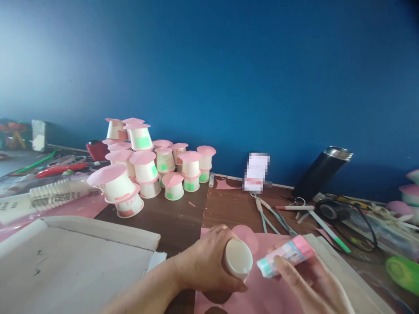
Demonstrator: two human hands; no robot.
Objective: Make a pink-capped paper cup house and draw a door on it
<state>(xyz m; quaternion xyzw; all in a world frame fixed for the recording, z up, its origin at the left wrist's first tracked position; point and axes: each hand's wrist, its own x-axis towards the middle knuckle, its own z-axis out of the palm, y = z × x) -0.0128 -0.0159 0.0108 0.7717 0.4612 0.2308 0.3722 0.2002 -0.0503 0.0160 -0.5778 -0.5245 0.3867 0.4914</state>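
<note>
My left hand [206, 264] is wrapped round a white paper cup [238, 259], whose round bottom faces me. A pink paper disc [247, 234] shows just behind the cup. My right hand [310, 288] grips a pink and teal glue stick [286, 256], its teal end pointing at the cup. Both hands hover over a pink paper sheet [262, 296] on the brown table [183, 218].
A pile of white cups with pink roofs [147, 165] stands at the back left. A cardboard flap [81, 257] lies at the left. Scissors [271, 216], pens, a tape roll [330, 211] and a tilted black flask [322, 172] lie to the right.
</note>
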